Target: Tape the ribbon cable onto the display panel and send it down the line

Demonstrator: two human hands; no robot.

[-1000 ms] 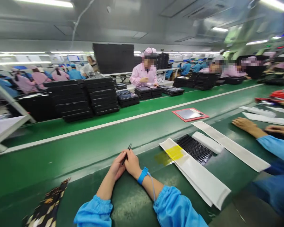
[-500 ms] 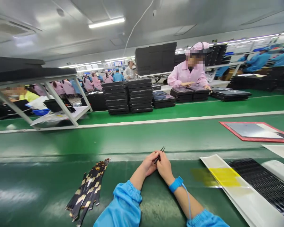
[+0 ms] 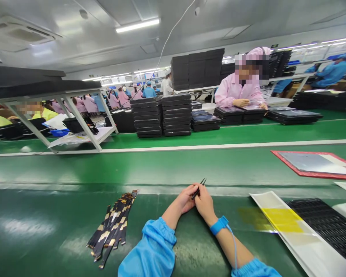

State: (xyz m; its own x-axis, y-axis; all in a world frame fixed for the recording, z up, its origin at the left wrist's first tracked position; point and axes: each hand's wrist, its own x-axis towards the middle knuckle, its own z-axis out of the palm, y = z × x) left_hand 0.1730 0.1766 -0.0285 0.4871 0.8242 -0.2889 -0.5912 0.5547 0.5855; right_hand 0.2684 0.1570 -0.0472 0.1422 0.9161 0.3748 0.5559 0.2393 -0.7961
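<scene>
Black tweezers [image 3: 202, 186] rest in my right hand [image 3: 204, 206], tips pointing up and away from me. My left hand [image 3: 185, 200] is closed, its fingertips pressed against those of the right beside the tweezers. Whether anything sits between the left fingers is hidden. Both hands are low over the green work surface [image 3: 150, 215]. A blue wrist strap [image 3: 219, 225] with a thin cord is on my right wrist. Off to the left lies a fanned bunch of black and gold flex cable strips [image 3: 113, 227].
Right of my hands, yellow film [image 3: 281, 220] lies across a white sheet [image 3: 302, 246], beside a black ribbed tray [image 3: 325, 223]. A red-edged panel [image 3: 314, 161] lies farther back. Across the line stand black tray stacks [image 3: 177, 115] and a co-worker in pink [image 3: 239, 90].
The view has turned slightly left, so things appear shifted right, and a red corner shows at the left edge. My hands keep their hold. The co-worker's hands have moved a little.
</scene>
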